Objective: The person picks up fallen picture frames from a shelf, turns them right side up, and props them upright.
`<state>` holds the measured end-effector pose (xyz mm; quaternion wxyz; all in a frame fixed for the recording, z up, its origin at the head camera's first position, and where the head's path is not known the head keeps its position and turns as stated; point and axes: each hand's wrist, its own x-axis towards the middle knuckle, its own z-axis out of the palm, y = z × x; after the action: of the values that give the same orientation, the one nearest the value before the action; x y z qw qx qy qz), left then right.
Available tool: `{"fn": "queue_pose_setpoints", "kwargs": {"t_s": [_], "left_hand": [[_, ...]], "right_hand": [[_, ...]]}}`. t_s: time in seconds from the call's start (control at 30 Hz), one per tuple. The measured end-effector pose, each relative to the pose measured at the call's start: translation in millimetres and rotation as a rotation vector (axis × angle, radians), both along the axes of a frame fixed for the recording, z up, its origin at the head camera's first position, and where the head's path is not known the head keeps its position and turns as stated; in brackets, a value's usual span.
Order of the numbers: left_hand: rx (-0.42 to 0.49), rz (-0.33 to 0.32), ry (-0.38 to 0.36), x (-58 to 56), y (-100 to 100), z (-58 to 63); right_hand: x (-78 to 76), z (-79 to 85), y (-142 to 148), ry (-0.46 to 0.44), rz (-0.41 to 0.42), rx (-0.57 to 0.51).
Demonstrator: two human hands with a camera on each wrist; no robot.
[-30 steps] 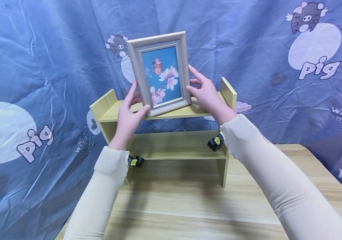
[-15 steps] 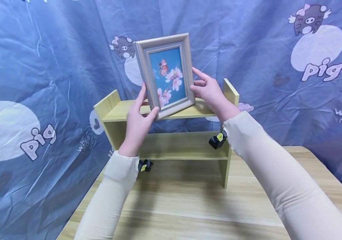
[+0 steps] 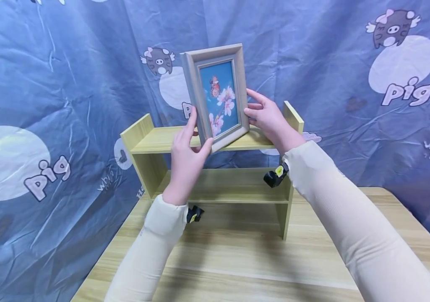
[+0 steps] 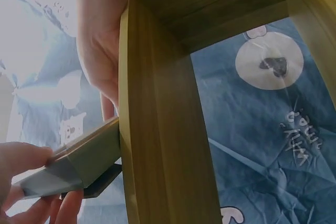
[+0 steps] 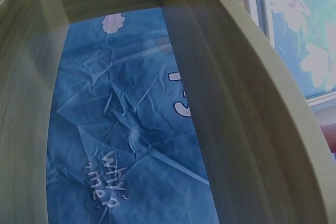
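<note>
Two hands [image 3: 188, 161] [image 3: 271, 121]; one picture frame [image 3: 221, 98]; one shelf unit [image 3: 237, 184]; one table [image 3: 245, 268].

Creased blue cloth [image 3: 86, 92] walls the space, printed with winged pigs [image 3: 393, 30], pale discs [image 3: 7, 163] and lettering [image 3: 412, 93]. Soft shadows cross a wood-grained table [image 3: 260, 268]. Glare [image 4: 42, 40] whitens the left wrist view, its source hard to tell.

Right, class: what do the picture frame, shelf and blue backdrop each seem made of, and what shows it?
Picture frame: painted wood or moulded plastic, smooth and pale with stepped edges; the look leaves it open.
Shelf: probably wood or wood-effect board, fairly matt; faint grain streaks its flat yellowish panels.
Blue backdrop: likely thin fabric, perhaps plastic sheeting, slightly shiny; creases catch the light.
</note>
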<state>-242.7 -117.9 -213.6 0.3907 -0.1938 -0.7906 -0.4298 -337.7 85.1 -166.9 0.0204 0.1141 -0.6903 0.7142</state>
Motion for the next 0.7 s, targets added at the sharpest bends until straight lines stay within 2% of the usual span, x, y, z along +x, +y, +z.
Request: {"fn": "queue_pose_setpoints", "kwargs": {"t_s": [0.17, 0.43, 0.53, 0.7], "left_hand": [[-0.038, 0.048, 0.062, 3.2, 7.6, -2.0], [-0.077, 0.08, 0.116, 9.1, 16.7, -3.1], [-0.085, 0.07, 0.126, 11.5, 19.3, -3.3], [-0.039, 0.006, 0.113, 14.5, 17.5, -3.6]], "right_hand": [[-0.7, -0.7, 0.6, -0.005, 0.004, -0.002], [-0.8, -1.6, 1.6, 0.007, 0.02, -0.02], [-0.8, -0.7, 2.5, 0.005, 0.02, -0.023], [-1.1, -0.7, 2.9, -0.005, 0.014, -0.017]]}}
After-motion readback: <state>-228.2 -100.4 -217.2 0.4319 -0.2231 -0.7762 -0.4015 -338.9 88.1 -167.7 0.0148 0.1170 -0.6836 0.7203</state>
